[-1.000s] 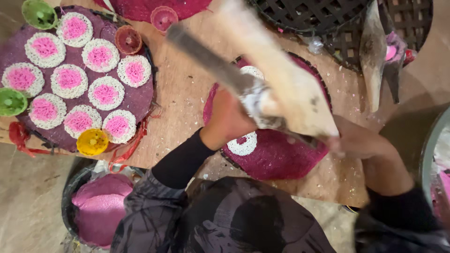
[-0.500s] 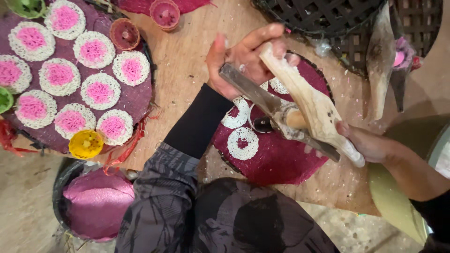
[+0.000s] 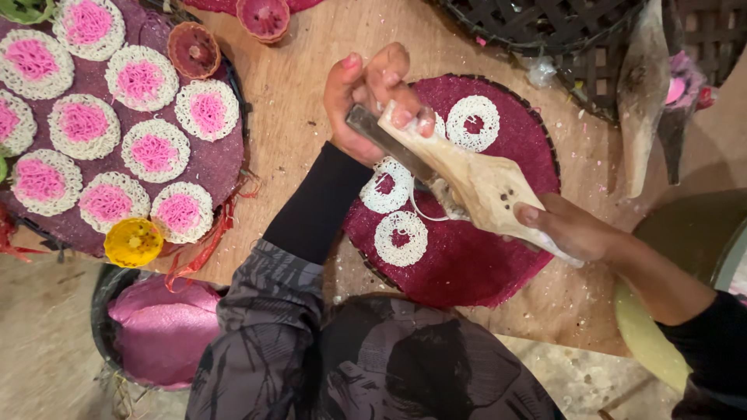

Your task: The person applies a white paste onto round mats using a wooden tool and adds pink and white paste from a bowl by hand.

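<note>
Two hands share one wooden press [image 3: 475, 183] at the centre of the frame. Our left hand [image 3: 366, 101] clamps its upper handle; our right hand [image 3: 572, 229] grips the lower end, so it stays steady over the round red mat [image 3: 482, 264]. We see white noodle rings [image 3: 401, 237] on that mat, spaced apart so none touch.
</note>
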